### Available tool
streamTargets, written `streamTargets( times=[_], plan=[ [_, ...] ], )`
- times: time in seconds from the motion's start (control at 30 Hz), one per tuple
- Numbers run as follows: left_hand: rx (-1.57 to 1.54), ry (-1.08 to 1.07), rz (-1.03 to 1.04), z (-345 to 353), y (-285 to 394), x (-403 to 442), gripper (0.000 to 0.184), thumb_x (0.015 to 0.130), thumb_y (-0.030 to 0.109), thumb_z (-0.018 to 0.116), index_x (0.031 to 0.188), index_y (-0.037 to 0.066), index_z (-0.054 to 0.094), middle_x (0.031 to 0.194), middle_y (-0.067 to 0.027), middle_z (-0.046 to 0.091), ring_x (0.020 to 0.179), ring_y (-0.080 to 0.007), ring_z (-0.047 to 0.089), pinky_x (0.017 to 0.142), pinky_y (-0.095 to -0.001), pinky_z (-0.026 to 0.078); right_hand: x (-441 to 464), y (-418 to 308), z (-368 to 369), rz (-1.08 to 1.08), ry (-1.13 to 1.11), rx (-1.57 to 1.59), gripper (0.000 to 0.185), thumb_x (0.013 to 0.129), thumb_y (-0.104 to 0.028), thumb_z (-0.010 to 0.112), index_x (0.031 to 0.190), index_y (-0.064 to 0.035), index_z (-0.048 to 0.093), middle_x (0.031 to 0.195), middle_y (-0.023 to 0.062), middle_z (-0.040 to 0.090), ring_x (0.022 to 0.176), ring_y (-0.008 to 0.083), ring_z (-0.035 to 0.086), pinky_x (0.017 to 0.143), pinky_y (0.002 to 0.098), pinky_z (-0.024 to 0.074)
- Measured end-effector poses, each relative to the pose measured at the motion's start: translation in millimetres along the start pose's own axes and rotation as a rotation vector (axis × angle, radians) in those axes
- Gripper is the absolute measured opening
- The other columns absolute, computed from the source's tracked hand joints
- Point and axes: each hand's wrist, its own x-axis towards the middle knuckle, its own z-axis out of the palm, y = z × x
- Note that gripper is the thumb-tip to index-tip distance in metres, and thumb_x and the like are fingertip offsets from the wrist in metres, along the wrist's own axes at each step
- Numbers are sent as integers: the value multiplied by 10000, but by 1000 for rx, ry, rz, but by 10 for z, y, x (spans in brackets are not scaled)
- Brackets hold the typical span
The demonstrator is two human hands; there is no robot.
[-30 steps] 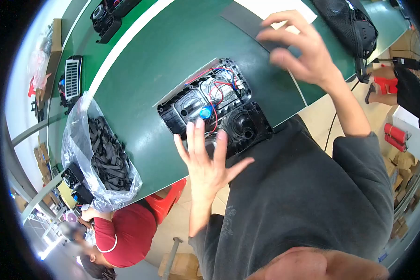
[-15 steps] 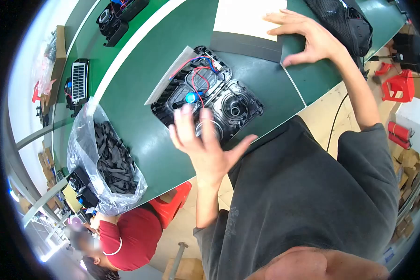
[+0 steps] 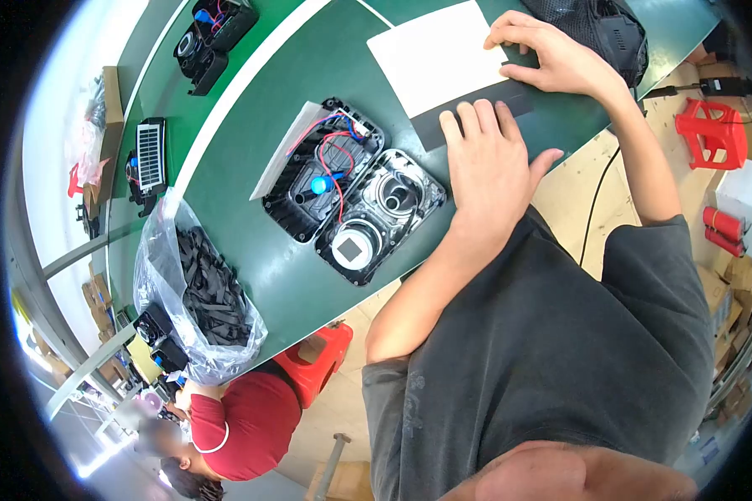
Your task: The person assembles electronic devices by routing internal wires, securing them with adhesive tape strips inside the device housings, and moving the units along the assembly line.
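My left hand (image 3: 491, 163) lies palm down with fingers stretched over a dark strip (image 3: 433, 132) along the near edge of a white sheet (image 3: 434, 58). At the sheet's right edge, my right hand (image 3: 551, 58) has its fingers bent, thumb and fingertips closed on the edge. To the left of my hands rests an opened black plastic housing (image 3: 305, 219), its two halves side by side. Red and blue wires and a blue cylindrical part (image 3: 322, 184) show in one half; a round silver-rimmed part (image 3: 355, 249) sits in the other. A pale panel (image 3: 282, 150) stands along its far side.
A clear plastic bag (image 3: 154, 267) of black straps (image 3: 213, 288) stands at the left table edge. Further off are a small solar panel unit (image 3: 150, 154) and another opened housing (image 3: 213, 42). A black mesh bag (image 3: 597, 33) lies upper right. A co-worker in red (image 3: 246, 426) sits lower left.
My left hand has moved from over the housing to the dark strip. My right hand's spread fingers have bent onto the sheet's edge. The sheet now sits tilted.
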Motion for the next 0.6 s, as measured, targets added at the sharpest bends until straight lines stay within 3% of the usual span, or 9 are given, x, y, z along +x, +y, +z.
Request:
streamTargets(
  times=[0.03, 0.1, 0.13, 0.27, 0.37, 0.6],
  plan=[
    [-15, 103, 53, 89, -43, 37, 865, 924, 656, 708, 1390, -70, 640, 1362, -323, 563, 1430, -492, 448, 1185, -580, 349, -27, 116, 57, 92, -55, 40, 275, 932, -54, 749, 1200, -16, 698, 1330, 127, 684, 1213, 312, 683, 1040, 408, 537],
    [-53, 301, 156, 279, -169, 113, 867, 908, 619, 752, 1403, -80, 615, 1433, -346, 511, 1438, -506, 435, 1176, -596, 360, -93, 301, 118, -79, 27, 5, 292, 944, -85, 767, 1215, -9, 689, 1263, 105, 671, 1106, 292, 678, 996, 393, 548],
    [-113, 280, 153, 326, -174, 104, 879, 892, 576, 792, 1442, -74, 573, 1504, -368, 447, 1445, -525, 420, 1164, -614, 372, -116, 374, 121, -133, 46, -21, 297, 945, -87, 768, 1220, -7, 686, 1260, 103, 671, 1088, 290, 674, 993, 393, 550],
    [-26, 254, 119, 356, -136, -53, 904, 891, 588, 783, 1489, -47, 547, 1539, -367, 426, 1438, -528, 424, 1166, -602, 369, -145, 394, 86, -265, 28, -60, 314, 934, -62, 771, 1228, 2, 681, 1235, 107, 667, 1019, 286, 653, 969, 383, 558],
    [5, 284, 121, 370, -145, -24, 924, 883, 610, 780, 1492, -46, 552, 1546, -354, 431, 1419, -509, 438, 1162, -590, 364, -122, 315, 54, -108, -45, 113, 321, 905, -30, 786, 1201, 8, 665, 1188, 110, 658, 1024, 288, 654, 952, 377, 558],
    [28, 311, 75, 458, -170, 61, 930, 888, 729, 690, 1464, 4, 606, 1599, -329, 433, 1415, -470, 446, 1117, -590, 371, -131, 255, 30, -179, -32, -3, 316, 908, -15, 777, 1177, 0, 613, 1155, 100, 624, 1048, 291, 630, 935, 386, 538]
  ],
)
